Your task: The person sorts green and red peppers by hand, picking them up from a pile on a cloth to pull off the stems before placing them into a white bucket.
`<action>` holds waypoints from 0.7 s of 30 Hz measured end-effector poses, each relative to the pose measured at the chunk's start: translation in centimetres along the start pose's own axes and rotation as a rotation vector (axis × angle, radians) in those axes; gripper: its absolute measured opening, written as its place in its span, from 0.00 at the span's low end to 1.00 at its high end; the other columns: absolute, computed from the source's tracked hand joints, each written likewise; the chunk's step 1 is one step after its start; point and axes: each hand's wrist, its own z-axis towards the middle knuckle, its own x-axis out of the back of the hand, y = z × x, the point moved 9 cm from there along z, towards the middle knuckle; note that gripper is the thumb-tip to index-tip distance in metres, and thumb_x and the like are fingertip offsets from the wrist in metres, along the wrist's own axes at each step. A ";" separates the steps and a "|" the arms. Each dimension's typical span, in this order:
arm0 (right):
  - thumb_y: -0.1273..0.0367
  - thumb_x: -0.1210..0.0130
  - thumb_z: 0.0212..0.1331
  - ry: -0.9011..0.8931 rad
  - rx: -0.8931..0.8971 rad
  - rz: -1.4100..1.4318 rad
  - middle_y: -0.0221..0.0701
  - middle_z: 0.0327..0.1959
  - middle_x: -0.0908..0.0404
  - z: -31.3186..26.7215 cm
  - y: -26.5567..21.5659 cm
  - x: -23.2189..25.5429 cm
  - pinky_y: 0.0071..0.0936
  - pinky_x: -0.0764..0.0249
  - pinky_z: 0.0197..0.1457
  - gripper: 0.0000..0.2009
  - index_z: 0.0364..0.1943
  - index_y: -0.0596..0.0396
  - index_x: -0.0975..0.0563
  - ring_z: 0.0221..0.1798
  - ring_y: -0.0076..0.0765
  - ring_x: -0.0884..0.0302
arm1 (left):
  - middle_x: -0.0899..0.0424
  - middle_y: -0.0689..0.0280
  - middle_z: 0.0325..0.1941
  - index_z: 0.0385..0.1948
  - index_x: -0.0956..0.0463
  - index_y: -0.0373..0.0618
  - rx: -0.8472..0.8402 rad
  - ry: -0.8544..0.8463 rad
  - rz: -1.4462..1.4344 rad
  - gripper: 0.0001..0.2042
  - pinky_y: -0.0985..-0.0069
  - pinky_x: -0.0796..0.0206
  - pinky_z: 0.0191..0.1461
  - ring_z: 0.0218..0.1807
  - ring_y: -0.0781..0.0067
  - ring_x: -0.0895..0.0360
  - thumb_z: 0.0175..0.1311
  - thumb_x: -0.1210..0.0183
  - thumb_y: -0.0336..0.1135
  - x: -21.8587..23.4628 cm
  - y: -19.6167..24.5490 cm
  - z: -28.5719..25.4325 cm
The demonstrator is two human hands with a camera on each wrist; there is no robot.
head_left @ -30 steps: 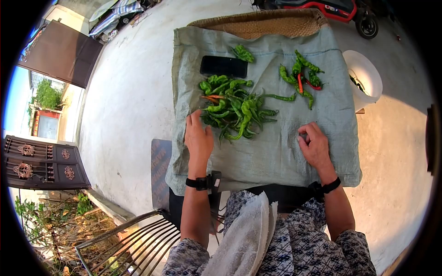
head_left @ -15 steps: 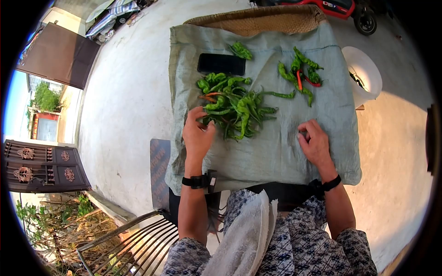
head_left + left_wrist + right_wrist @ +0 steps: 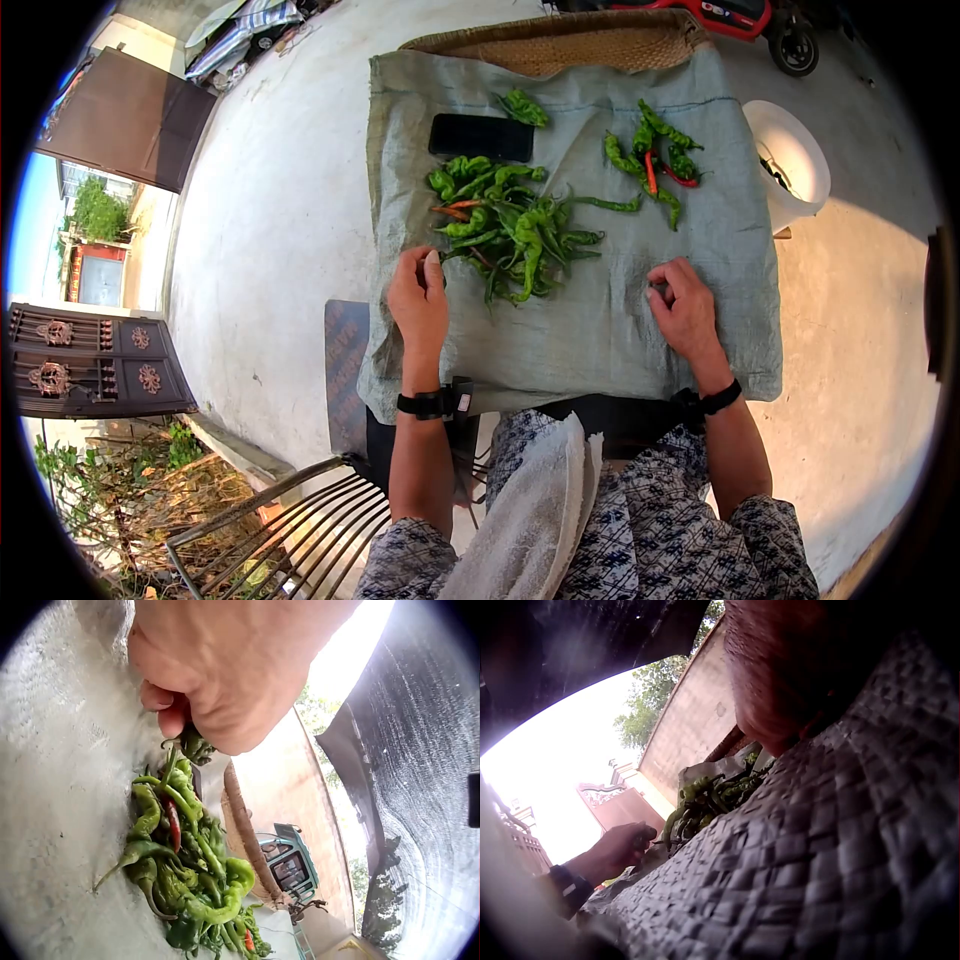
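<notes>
My left hand (image 3: 418,310) pinches a dark green pepper (image 3: 196,746), mostly hidden by the fingers in the head view. Close to its right, a pile of green peppers (image 3: 530,235) with a few reddish ones lies on a grey-green woven sack (image 3: 610,340). My right hand (image 3: 686,312) rests on the sack at the right, fingers loosely curled, with nothing visible in them. Beyond it is a smaller group of peppers (image 3: 641,160), green with some red. A single crinkled green pepper (image 3: 524,107) lies near the far edge.
A black phone (image 3: 480,138) lies on the sack behind the pile. The sack drapes over a woven basket (image 3: 570,50), whose rim shows at the back. A white bucket (image 3: 805,165) with some peppers inside stands to the right. A slatted chair (image 3: 290,510) is at lower left.
My left hand reached into the pile's left edge, then drew back toward me with a pepper between its fingers. The right hand has stayed in place.
</notes>
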 end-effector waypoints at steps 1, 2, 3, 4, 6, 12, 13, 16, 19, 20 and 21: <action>0.76 0.35 0.61 0.000 0.000 0.000 0.33 0.41 0.19 0.0 0.0 0.0 0.38 0.24 0.36 0.10 0.44 0.54 0.21 0.29 0.38 0.20 | 0.20 0.71 0.31 0.51 0.18 0.42 -0.013 -0.011 0.029 0.09 0.75 0.34 0.36 0.33 0.82 0.29 0.84 0.40 0.37 -0.3 -0.1 -0.1; 0.76 0.35 0.61 0.002 0.000 -0.001 0.33 0.41 0.19 0.0 0.0 0.0 0.38 0.24 0.36 0.10 0.44 0.54 0.21 0.29 0.38 0.20 | 0.21 0.70 0.29 0.52 0.18 0.42 -0.039 0.005 0.025 0.10 0.74 0.34 0.35 0.31 0.81 0.29 0.82 0.38 0.37 -0.5 -0.1 -0.1; 0.76 0.35 0.61 0.003 0.001 -0.001 0.33 0.41 0.19 0.0 0.0 0.0 0.38 0.24 0.36 0.10 0.45 0.54 0.21 0.29 0.38 0.20 | 0.20 0.67 0.31 0.52 0.18 0.43 -0.026 -0.011 0.069 0.10 0.71 0.32 0.37 0.32 0.75 0.26 0.80 0.37 0.37 -0.7 0.1 0.0; 0.76 0.35 0.61 0.004 0.001 -0.001 0.33 0.41 0.19 0.0 0.0 0.0 0.38 0.24 0.36 0.10 0.45 0.54 0.21 0.29 0.38 0.19 | 0.18 0.64 0.34 0.52 0.18 0.44 -0.013 -0.027 0.114 0.10 0.67 0.30 0.38 0.32 0.69 0.23 0.78 0.35 0.37 -0.8 0.3 0.0; 0.76 0.35 0.62 0.002 0.000 -0.009 0.33 0.41 0.19 0.0 -0.1 0.1 0.38 0.23 0.36 0.10 0.44 0.54 0.21 0.30 0.39 0.19 | 0.16 0.61 0.38 0.53 0.19 0.45 -0.031 -0.054 0.222 0.11 0.62 0.27 0.40 0.34 0.61 0.19 0.76 0.33 0.37 -1.0 1.1 0.1; 0.76 0.35 0.62 0.000 0.000 -0.012 0.34 0.41 0.19 0.0 -0.1 0.1 0.39 0.23 0.36 0.10 0.44 0.54 0.21 0.30 0.39 0.18 | 0.16 0.59 0.45 0.54 0.19 0.46 -0.175 -0.047 0.540 0.10 0.58 0.26 0.43 0.39 0.55 0.18 0.76 0.35 0.35 -1.2 0.5 -0.1; 0.76 0.35 0.62 -0.001 -0.005 -0.014 0.34 0.41 0.19 0.0 -0.1 0.1 0.39 0.23 0.36 0.10 0.45 0.54 0.21 0.31 0.40 0.18 | 0.16 0.59 0.45 0.54 0.19 0.46 -0.175 -0.011 0.526 0.10 0.59 0.26 0.43 0.39 0.56 0.18 0.76 0.36 0.34 -0.9 0.4 -0.2; 0.76 0.34 0.61 0.012 0.024 -0.021 0.34 0.42 0.19 0.0 -0.1 0.1 0.39 0.23 0.36 0.10 0.44 0.54 0.21 0.31 0.40 0.18 | 0.16 0.60 0.44 0.55 0.19 0.44 -0.078 0.056 0.268 0.09 0.62 0.27 0.42 0.38 0.60 0.19 0.79 0.40 0.32 0.0 0.9 -0.3; 0.76 0.34 0.61 0.000 -0.007 0.007 0.34 0.42 0.18 0.0 0.1 0.0 0.38 0.23 0.36 0.10 0.44 0.54 0.21 0.31 0.40 0.18 | 0.17 0.65 0.41 0.58 0.20 0.41 -0.008 0.064 0.031 0.10 0.70 0.28 0.41 0.38 0.74 0.21 0.84 0.45 0.31 0.6 0.7 -0.2; 0.76 0.34 0.61 -0.003 -0.007 0.004 0.34 0.42 0.18 0.1 0.1 0.0 0.38 0.23 0.36 0.10 0.44 0.54 0.21 0.31 0.40 0.18 | 0.18 0.65 0.38 0.57 0.20 0.40 0.025 0.062 -0.049 0.10 0.69 0.28 0.40 0.36 0.74 0.23 0.84 0.45 0.31 0.4 0.3 -0.1; 0.76 0.34 0.61 -0.004 -0.008 -0.001 0.34 0.42 0.18 0.1 0.1 0.0 0.38 0.23 0.36 0.10 0.44 0.54 0.21 0.31 0.40 0.18 | 0.20 0.65 0.35 0.57 0.20 0.39 0.058 0.057 -0.130 0.10 0.67 0.29 0.39 0.34 0.74 0.25 0.84 0.44 0.31 0.3 0.6 0.1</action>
